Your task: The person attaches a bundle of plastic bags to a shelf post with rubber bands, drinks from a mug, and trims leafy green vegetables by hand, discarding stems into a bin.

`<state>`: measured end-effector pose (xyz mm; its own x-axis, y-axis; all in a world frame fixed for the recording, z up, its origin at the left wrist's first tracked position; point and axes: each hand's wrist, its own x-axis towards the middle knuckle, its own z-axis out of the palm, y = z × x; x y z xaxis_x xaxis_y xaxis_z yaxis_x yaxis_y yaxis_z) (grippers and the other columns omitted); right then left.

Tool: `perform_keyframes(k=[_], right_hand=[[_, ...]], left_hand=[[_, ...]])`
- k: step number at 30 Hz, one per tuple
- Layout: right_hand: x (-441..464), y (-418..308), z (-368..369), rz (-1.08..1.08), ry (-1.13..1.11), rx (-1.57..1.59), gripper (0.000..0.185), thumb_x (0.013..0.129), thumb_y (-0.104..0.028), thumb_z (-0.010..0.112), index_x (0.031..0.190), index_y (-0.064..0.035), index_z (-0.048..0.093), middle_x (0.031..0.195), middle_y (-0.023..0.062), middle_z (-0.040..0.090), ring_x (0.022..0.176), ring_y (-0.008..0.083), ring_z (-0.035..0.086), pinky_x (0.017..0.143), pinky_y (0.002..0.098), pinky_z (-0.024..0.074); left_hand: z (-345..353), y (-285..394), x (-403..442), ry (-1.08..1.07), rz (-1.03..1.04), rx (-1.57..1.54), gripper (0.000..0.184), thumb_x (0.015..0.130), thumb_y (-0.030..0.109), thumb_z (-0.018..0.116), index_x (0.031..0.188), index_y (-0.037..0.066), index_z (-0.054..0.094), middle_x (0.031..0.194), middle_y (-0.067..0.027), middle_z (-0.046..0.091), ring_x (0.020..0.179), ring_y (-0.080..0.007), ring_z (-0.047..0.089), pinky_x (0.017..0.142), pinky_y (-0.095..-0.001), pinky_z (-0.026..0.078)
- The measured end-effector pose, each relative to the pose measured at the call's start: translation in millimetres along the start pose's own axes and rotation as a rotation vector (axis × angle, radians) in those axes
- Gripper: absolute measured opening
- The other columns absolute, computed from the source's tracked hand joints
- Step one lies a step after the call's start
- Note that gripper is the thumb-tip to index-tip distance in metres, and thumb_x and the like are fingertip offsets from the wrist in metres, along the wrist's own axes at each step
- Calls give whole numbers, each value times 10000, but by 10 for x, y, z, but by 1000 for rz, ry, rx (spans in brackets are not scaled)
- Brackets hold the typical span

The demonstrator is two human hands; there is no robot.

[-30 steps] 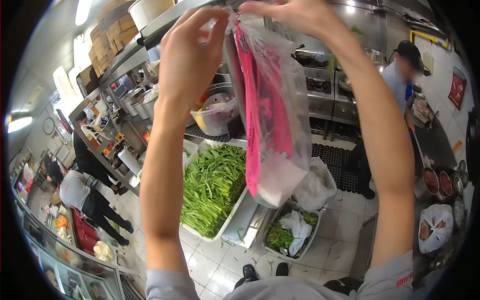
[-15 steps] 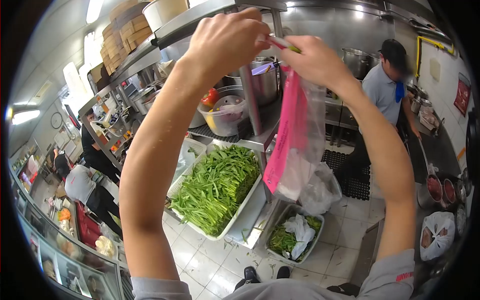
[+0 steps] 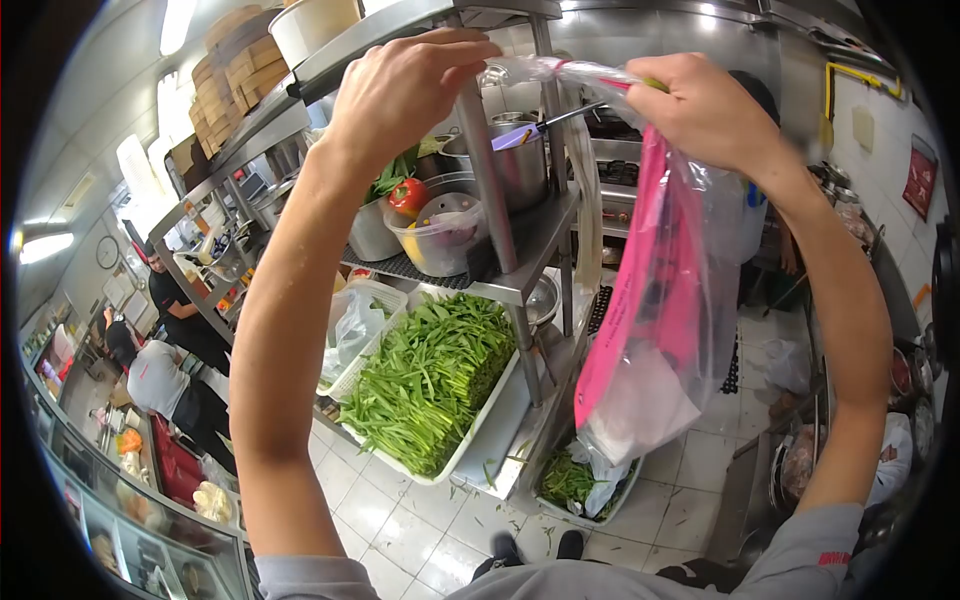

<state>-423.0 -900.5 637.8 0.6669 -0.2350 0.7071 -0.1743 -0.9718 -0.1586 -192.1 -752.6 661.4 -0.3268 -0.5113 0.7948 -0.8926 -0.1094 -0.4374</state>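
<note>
A clear plastic bag with a broad pink printed strip hangs in front of me, something whitish in its bottom. My right hand is closed around the gathered upper part of the bag. A small green and pink piece shows at its fingers; I cannot make out what it is. At upper left my left hand is raised, fingers bent and pinched at the far end of the bag's twisted neck, which stretches between both hands. Its fingertips are partly hidden.
A white tray of cut leafy greens stands below a metal shelf. The shelf holds a clear tub and pots. A bin with green scraps sits on the tiled floor. Several co-workers stand around, one behind the bag.
My hands have moved apart, stretching the bag's neck between them. The bag has shifted right and now hides most of the co-worker on the right.
</note>
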Motion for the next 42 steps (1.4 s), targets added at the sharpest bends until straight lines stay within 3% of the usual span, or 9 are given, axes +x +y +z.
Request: perform_keyframes(k=[6, 9, 12, 15, 18, 21, 28, 33, 42], right_hand=[[239, -95, 187, -170, 208, -192, 280, 842, -259, 523, 848, -8, 647, 756, 228, 641, 746, 397, 645, 709, 491, 492], [383, -155, 383, -186, 310, -137, 194, 851, -182, 527, 844, 1, 592, 751, 227, 586, 730, 435, 557, 659, 467, 441], [419, -271, 437, -101, 301, -130, 272, 845, -236, 531, 938, -32, 684, 912, 235, 677, 912, 410, 648, 820, 499, 500], [508, -197, 599, -173, 330, 97, 285, 864, -267, 554, 901, -14, 679, 807, 202, 678, 770, 344, 673, 730, 456, 505], [593, -183, 624, 42, -10, 470, 322, 876, -305, 597, 902, 4, 685, 692, 142, 629, 617, 235, 603, 636, 395, 469], [679, -149, 817, 68, 125, 620, 326, 873, -325, 632, 944, -15, 703, 612, 93, 545, 562, 163, 492, 586, 360, 416], [636, -141, 979, -184, 460, 250, 244, 846, -183, 591, 1029, -111, 734, 749, 176, 669, 708, 335, 657, 676, 416, 513], [438, -210, 972, -241, 566, 44, 316, 778, -79, 550, 1030, -118, 736, 869, 183, 691, 816, 374, 665, 750, 448, 541], [372, -161, 791, 86, 579, 683, 192, 891, -128, 624, 1022, -49, 740, 771, 44, 726, 640, 71, 601, 595, 279, 469]], left_hand=[[-46, 350, 185, 103, -80, -212, 220, 882, 242, 679, 1064, 131, 736, 974, -14, 733, 784, -183, 680, 730, -307, 531], [-298, 407, 244, 31, -227, -335, 172, 841, 114, 697, 961, -3, 737, 884, -245, 697, 786, -286, 699, 720, -360, 535], [-317, 331, 277, -22, -342, -392, 160, 838, 82, 680, 950, -22, 730, 801, -223, 697, 669, -300, 668, 660, -379, 525], [-196, 210, 278, -2, -383, -394, 156, 828, 79, 677, 931, -23, 733, 768, -214, 693, 644, -292, 662, 657, -376, 522], [-102, 176, 244, 8, -321, -343, 168, 825, 97, 664, 919, -23, 735, 740, -214, 683, 639, -273, 665, 646, -375, 523], [-119, 226, 273, -76, -402, -356, 174, 828, 106, 653, 918, -18, 736, 736, -212, 681, 640, -271, 664, 651, -373, 527], [-264, 294, 153, -108, -403, -348, 157, 829, 120, 668, 941, 36, 739, 804, -185, 694, 684, -252, 677, 634, -381, 537], [68, 108, -34, 136, -681, -374, 247, 815, 236, 700, 966, 45, 741, 803, -64, 720, 693, -108, 673, 658, -276, 524], [339, 447, 21, 541, -878, -1053, 227, 819, 194, 658, 889, -20, 687, 717, -46, 669, 613, -96, 613, 562, -251, 496]])
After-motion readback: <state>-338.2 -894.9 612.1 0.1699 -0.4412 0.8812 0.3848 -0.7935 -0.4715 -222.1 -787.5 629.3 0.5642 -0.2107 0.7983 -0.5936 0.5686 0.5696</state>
